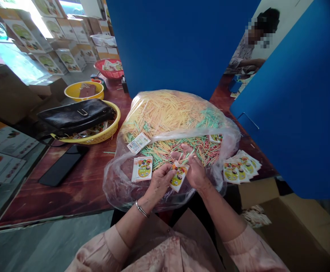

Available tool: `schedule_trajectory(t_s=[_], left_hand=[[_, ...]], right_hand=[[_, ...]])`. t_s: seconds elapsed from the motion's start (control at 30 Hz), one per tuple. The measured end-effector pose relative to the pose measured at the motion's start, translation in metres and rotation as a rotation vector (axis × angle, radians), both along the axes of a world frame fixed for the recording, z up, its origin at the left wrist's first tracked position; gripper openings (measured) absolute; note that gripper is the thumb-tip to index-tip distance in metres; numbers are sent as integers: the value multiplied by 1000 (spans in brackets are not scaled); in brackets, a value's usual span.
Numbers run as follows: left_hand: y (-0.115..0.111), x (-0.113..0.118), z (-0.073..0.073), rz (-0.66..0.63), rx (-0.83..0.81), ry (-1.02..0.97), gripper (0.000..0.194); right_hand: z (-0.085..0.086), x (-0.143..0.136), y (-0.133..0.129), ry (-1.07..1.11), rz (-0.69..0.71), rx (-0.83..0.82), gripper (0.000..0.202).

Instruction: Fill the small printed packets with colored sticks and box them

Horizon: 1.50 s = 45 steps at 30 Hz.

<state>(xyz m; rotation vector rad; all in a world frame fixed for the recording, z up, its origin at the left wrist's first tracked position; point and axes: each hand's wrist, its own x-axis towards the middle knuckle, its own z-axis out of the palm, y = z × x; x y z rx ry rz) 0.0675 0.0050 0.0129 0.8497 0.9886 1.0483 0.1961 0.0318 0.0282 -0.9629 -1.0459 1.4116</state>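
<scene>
My left hand (159, 180) pinches a small printed packet (178, 179) by its upper left edge, over the front of a clear plastic bag (116, 189). Several thin coloured sticks (188, 156) rest in the fingers of my right hand (196, 173), close to the top of that packet. Behind my hands, the bag holds a big heap of yellow, green and red sticks (167, 109). On the bag's left part lie a stack of packets (142, 169) and another packet (138, 143). Whether the held packet's top is open, I cannot make out.
Fanned packets (241, 167) lie right of the bag. A phone (63, 165), a yellow basket (108, 130) with a black handbag (77, 113), and a yellow bowl (68, 92) are leftward. Blue panels (179, 45) stand behind and right; another person (247, 53) sits beyond. A carton (292, 226) is below right.
</scene>
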Motion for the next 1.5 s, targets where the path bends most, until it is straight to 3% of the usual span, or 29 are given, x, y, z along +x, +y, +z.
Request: schedule_trajectory(t_s=[0.2, 0.33, 0.43, 0.53, 0.63, 0.77, 0.87, 0.97, 1.03, 1.13, 1.23, 1.3, 1.4, 1.5], left_hand=[[2, 0, 5, -48, 34, -33, 25], [1, 0, 2, -50, 29, -41, 24], [0, 1, 1, -33, 33, -57, 23], [-1, 1, 2, -54, 31, -72, 23], [0, -1, 4, -14, 14, -62, 23], [1, 3, 7, 37, 37, -38, 22], [0, 10, 8, 41, 141, 125, 20], [-1, 12, 7, 65, 164, 234, 26], [-2, 6, 6, 62, 118, 212, 30], [-2, -12, 2, 66, 99, 255, 31], [-2, -37, -3, 89, 117, 402, 29], [-3, -54, -6, 109, 141, 533, 27], [-3, -77, -6, 159, 223, 809, 25], [-3, -94, -1, 167, 331, 1091, 23]], right_hand=[[-5, 1, -1, -74, 140, 20, 35], [-2, 5, -5, -84, 46, 115, 46], [6, 10, -7, -301, 115, 224, 42], [7, 15, -9, -408, 194, 217, 51], [-2, 17, -13, -235, 40, 155, 60], [-19, 12, -27, -247, 30, 80, 40], [-21, 12, -36, -321, -119, 84, 24], [-14, 36, -36, -369, -394, 50, 25], [-7, 71, -34, -456, -598, 7, 32], [-7, 135, -31, -733, -754, -77, 40], [-26, 187, -25, -1178, -632, -55, 37], [-41, 206, -19, -1416, -512, 51, 35], [-47, 210, -9, -1660, -477, 215, 36], [-34, 186, 1, -1710, -555, 347, 39]])
